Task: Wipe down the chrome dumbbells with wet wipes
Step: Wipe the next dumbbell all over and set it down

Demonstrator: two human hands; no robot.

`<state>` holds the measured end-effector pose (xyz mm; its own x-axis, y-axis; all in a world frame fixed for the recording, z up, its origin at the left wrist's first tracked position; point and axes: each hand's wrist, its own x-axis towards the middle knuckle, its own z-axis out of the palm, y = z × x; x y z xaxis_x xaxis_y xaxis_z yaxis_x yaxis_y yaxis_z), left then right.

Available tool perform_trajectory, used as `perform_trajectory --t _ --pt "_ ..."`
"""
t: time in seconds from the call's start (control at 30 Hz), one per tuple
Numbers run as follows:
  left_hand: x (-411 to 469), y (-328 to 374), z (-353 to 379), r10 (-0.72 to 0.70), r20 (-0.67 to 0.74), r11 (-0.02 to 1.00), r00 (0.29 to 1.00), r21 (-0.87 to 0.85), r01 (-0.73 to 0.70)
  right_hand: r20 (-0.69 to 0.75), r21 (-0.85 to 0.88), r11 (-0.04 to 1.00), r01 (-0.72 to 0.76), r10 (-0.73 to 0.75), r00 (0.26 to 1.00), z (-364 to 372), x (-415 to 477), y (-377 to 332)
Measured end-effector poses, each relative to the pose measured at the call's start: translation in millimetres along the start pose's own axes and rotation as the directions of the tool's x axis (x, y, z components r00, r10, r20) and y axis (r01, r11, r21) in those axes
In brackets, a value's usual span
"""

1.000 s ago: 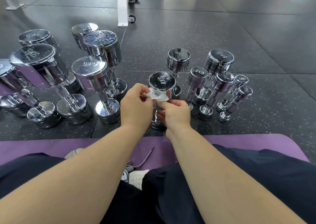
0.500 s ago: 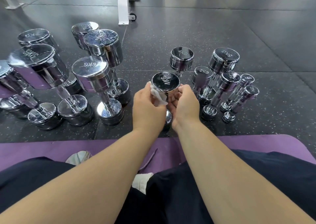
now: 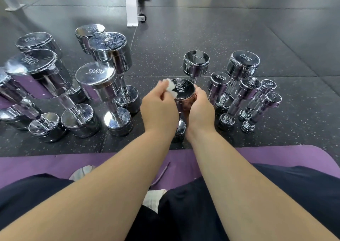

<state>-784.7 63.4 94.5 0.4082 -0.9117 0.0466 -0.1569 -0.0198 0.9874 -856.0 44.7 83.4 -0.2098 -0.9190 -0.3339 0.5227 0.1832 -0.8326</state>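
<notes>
Chrome shines all over the dark floor (image 3: 184, 38), where many dumbbells stand on end. The 4 kg dumbbell (image 3: 184, 91) stands upright in the middle, just past the purple mat (image 3: 276, 156) and between the person's two hands.

The left hand (image 3: 158, 110) pinches a small white wet wipe (image 3: 170, 88) in its fingertips, so its grip is closed on the wipe. The wipe touches the left edge of the dumbbell's flat top. The right hand (image 3: 201, 110) curls round the top end of the same dumbbell from the right side, and its grip is tight on it.

The big dumbbells (image 3: 97, 82) stand in a bunch to the left. The small dumbbells (image 3: 248, 90) stand close together to the right. A white frame leg (image 3: 132, 7) with little wheels sits far back on the floor. The person's dark trousers (image 3: 276, 194) rest on the mat.
</notes>
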Motion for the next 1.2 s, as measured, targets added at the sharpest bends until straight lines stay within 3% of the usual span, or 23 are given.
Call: perform_trajectory --t 0.1,0.2,0.27,0.4,0.57,0.63,0.83,0.93,1.03,1.2 --pt "-1 1 0 -0.005 0.047 0.998 0.999 0.06 0.002 0.009 0.017 1.0 0.005 -0.005 1.0 -1 2 1" --pt "-2 -9 0 -0.032 -0.008 0.999 0.999 0.014 0.032 0.009 0.017 1.0 0.022 -0.022 1.0 -2 1 2" --pt "-9 -6 4 0.007 0.005 0.999 1.0 -0.034 -0.007 -0.01 -0.01 1.0 0.011 -0.011 1.0 -3 1 2" --pt "-3 3 7 0.078 0.095 0.995 0.992 0.056 -0.083 0.001 0.023 0.999 -0.033 0.033 0.999 0 0 2" --pt "43 10 -3 -0.215 0.243 0.974 0.946 0.124 0.189 0.027 0.07 0.997 -0.043 0.041 0.999 -3 3 2" --pt "58 9 -5 -0.321 0.273 0.946 0.907 0.053 0.319 0.032 0.077 0.995 -0.065 0.062 0.998 -6 5 -1" --pt "80 8 4 -0.321 0.499 0.934 0.805 0.025 0.357 0.023 0.104 0.987 -0.124 0.122 0.992 -6 9 -10" --pt "89 11 11 -0.286 0.555 0.944 0.781 0.021 0.331 0.016 0.085 0.993 -0.082 0.081 0.997 -3 17 -11" --pt "86 12 8 -0.277 0.528 0.948 0.803 0.013 0.318 0.087 0.036 0.998 -0.046 0.043 0.995 -8 24 -16" --pt "80 14 -6 -0.263 0.524 0.939 0.81 -0.053 0.339 0.161 -0.193 0.981 0.028 0.004 0.987 1 31 -25"
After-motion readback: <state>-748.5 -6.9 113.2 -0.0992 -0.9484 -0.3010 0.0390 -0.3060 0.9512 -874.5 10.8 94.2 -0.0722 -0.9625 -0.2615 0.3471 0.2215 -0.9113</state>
